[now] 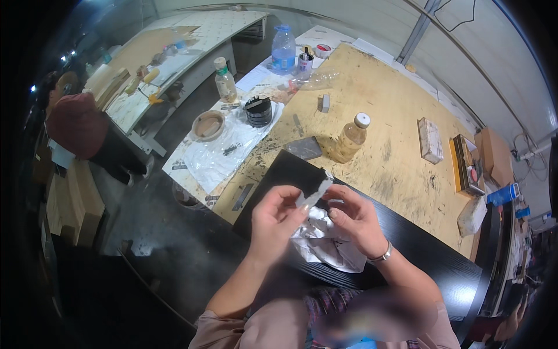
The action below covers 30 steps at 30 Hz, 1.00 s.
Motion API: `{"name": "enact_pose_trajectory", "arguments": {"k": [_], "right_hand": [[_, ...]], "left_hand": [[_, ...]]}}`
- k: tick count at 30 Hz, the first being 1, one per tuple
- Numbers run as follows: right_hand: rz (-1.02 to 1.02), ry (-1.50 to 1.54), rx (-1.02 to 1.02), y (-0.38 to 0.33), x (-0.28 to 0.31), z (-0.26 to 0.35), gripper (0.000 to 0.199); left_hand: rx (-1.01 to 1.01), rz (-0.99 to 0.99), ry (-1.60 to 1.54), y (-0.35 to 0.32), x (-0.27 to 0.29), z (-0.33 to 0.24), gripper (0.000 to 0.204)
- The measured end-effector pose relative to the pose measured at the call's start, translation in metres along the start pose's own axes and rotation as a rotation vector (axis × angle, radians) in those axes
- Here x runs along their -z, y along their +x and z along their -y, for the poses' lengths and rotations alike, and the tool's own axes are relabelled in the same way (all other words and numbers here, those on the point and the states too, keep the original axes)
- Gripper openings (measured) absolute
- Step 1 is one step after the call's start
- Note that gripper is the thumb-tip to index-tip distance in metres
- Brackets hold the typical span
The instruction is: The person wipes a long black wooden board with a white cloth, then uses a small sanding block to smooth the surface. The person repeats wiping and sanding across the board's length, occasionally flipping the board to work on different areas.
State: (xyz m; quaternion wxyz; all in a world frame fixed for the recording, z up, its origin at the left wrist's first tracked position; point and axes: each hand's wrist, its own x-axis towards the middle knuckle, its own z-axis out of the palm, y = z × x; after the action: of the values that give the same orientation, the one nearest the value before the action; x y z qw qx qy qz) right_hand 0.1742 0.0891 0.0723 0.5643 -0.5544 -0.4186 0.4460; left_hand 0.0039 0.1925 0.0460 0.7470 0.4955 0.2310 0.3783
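Both my hands meet over a long black board (421,256) at the table's near edge. A narrow whitish strip (317,193) slants up between them; whether it is paper or a scraper blade I cannot make out. My left hand (273,218) is closed, its thumb and fingers pinching the strip's lower end. Bent inward, my right hand (357,221) has thumb and fingers closed at a crumpled white sheet (328,247), paper or cloth, which hangs below the hands onto the board. The right fingertips are close beside the strip.
Beyond the board, a capped bottle (350,139) and dark flat block (304,148) stand on the stained plywood tabletop (389,110). Left are a black tub (258,112), round dish (208,125) and bottle (225,81). A box (467,164) lies right. Another person (78,128) stands far left.
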Motion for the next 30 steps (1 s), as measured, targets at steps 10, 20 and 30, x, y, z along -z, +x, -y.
{"name": "enact_pose_trajectory", "arguments": {"k": [10,20,30], "right_hand": [[-0.158,0.355,0.01,0.011,0.025,-0.004,0.036],[-0.047,-0.731,0.426,0.074,-0.027,-0.002,0.034],[0.42,-0.958,0.671,0.074,-0.13,-0.036,0.031]], "left_hand": [[-0.357,0.179,1.032,-0.022,-0.026,0.013,0.063],[-0.635,0.325,0.868,-0.062,0.03,-0.005,0.029],[-0.866,-0.909,0.653,-0.17,0.23,-0.091,0.045]]}}
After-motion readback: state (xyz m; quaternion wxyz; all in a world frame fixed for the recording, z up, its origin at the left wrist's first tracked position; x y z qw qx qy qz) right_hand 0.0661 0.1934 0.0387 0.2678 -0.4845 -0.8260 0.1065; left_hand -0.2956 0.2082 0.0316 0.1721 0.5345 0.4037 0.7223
